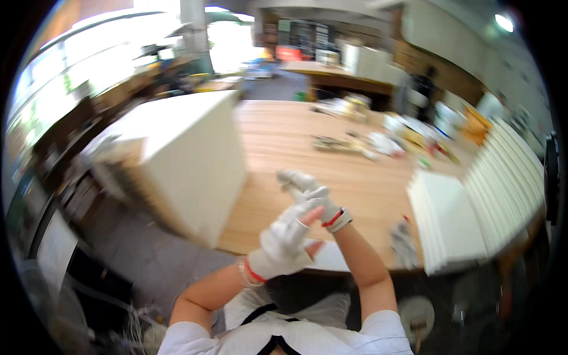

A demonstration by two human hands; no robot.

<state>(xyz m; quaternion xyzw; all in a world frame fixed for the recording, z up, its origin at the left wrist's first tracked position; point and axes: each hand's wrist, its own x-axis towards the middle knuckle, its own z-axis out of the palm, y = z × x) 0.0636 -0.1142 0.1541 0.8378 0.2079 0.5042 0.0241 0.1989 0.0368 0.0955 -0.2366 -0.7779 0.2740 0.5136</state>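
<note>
Both hands wear white work gloves and come together above the front of the wooden table (278, 142), smeared a little by motion. My left hand (284, 236) has a red-edged cuff; its bare thumb and one bare fingertip stick out, spread apart. It overlaps my right hand (305, 188), and whether they press together is unclear. My right hand points leftward with its fingers stretched out; a white and red band (337, 219) circles its wrist. No object shows in either hand. A white sheet (330, 258) lies below them at the table edge.
A tall stack of white panels (198, 160) stands left. White ribbed stacks (452, 219) fill the right side. A greyish glove (404, 244) lies near the front edge. Tools (337, 144), a tape-like roll (357, 107) and a white bucket (448, 118) sit farther back.
</note>
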